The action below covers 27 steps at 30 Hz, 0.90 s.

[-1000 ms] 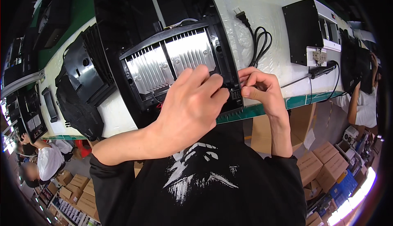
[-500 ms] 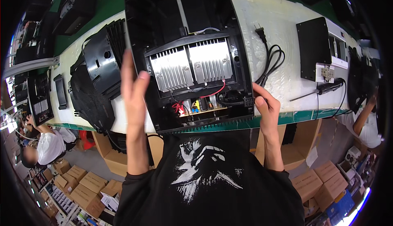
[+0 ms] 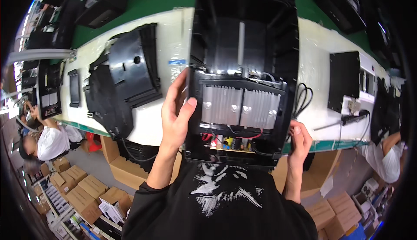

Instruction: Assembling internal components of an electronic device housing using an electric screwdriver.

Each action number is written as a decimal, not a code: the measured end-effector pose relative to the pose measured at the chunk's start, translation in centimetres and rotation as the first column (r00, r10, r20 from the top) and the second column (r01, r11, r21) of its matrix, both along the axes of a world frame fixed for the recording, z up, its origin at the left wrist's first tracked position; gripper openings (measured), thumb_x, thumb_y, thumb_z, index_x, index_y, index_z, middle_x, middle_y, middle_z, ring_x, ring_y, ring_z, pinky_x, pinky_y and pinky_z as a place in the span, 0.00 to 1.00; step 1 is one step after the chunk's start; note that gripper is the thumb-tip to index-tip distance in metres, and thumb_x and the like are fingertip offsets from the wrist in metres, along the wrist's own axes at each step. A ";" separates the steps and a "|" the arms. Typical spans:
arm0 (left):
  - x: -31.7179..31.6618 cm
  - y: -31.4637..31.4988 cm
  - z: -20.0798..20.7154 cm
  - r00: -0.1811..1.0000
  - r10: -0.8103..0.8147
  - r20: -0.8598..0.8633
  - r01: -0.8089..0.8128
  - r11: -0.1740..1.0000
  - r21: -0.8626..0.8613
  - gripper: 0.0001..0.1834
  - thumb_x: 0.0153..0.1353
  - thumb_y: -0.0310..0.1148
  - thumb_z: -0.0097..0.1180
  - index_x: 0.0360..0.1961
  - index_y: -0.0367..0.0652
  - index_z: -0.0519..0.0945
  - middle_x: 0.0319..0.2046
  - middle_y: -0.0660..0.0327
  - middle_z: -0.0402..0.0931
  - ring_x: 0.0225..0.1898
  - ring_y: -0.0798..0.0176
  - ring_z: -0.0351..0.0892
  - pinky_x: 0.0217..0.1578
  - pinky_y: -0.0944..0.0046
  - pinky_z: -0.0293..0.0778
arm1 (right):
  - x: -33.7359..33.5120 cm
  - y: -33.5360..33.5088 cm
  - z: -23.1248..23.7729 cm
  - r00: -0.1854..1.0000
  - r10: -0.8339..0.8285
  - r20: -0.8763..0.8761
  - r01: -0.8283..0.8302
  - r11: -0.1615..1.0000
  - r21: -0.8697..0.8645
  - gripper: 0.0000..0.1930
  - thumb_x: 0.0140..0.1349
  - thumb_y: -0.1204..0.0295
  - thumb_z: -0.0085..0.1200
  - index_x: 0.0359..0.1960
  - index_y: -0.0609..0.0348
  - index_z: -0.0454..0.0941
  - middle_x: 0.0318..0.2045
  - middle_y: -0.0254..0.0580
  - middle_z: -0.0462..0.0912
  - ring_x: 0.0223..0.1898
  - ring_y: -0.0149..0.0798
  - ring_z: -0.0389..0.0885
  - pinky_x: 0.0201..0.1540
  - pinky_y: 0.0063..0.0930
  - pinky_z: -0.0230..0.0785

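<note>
A long black plastic housing stands in front of me with its open inside facing me. Two finned silver heat sinks sit side by side in it. Below them is a circuit board with coloured parts and thin red wires. My left hand is closed on the housing's left side, the thumb at its front edge. Near the lower right corner, my right hand grips the opposite side with bent fingers; some fingertips are hidden.
Left of the housing lie a black plastic panel and a black mesh piece. A coiled black cable is at the right, near a soldering iron and a black box. Cardboard boxes stand below. Another person works far left.
The housing has shifted right in the view and now partly covers the power cable. My left hand, blurred before, has come onto its left side; my right hand stays at the right edge.
</note>
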<state>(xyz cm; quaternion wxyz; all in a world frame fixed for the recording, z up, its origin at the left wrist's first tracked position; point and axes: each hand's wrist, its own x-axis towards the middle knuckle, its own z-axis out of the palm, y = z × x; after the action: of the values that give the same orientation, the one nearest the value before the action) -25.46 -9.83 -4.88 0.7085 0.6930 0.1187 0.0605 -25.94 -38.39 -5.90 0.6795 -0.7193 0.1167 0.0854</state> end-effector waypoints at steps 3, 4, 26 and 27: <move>1.9 4.2 0.2 0.967 0.150 0.208 -0.251 0.716 0.651 0.31 0.55 0.34 0.56 0.59 0.38 0.63 0.58 0.48 0.62 0.60 0.51 0.61 0.60 0.56 0.54 | -0.6 -1.0 -0.6 1.000 0.002 0.010 -0.001 0.998 -0.059 0.13 0.63 0.67 0.47 0.36 0.68 0.76 0.28 0.33 0.75 0.30 0.25 0.69 0.34 0.16 0.59; 2.7 6.0 0.5 0.944 0.184 0.274 -0.328 0.424 0.844 0.34 0.53 0.37 0.59 0.59 0.40 0.62 0.58 0.46 0.60 0.59 0.48 0.61 0.60 0.53 0.55 | -0.7 -1.1 -0.3 1.000 0.002 -0.005 -0.002 0.998 -0.061 0.14 0.63 0.66 0.47 0.37 0.68 0.75 0.29 0.31 0.75 0.31 0.22 0.68 0.36 0.14 0.58; 3.1 4.0 6.5 0.919 0.083 0.385 -0.283 0.818 0.501 0.53 0.37 0.42 0.68 0.64 0.40 0.52 0.58 0.50 0.51 0.59 0.55 0.56 0.57 0.57 0.58 | 3.9 4.6 8.1 0.597 0.543 0.591 -0.353 0.839 -0.414 0.30 0.43 0.71 0.66 0.48 0.72 0.69 0.46 0.55 0.76 0.49 0.49 0.74 0.53 0.36 0.65; 3.3 1.3 7.7 0.909 0.034 0.416 -0.135 0.967 0.216 0.56 0.37 0.43 0.68 0.65 0.38 0.50 0.57 0.51 0.52 0.57 0.58 0.57 0.55 0.59 0.58 | 4.0 5.8 8.8 0.572 0.561 0.598 -0.392 0.828 -0.401 0.35 0.40 0.70 0.68 0.51 0.72 0.67 0.47 0.56 0.75 0.49 0.50 0.75 0.53 0.37 0.66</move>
<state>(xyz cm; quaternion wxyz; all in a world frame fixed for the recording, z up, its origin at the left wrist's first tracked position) -22.11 -8.54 2.80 0.6252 0.7397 -0.0098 0.2488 -21.93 -32.61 2.93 0.5371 -0.7727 -0.3375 -0.0234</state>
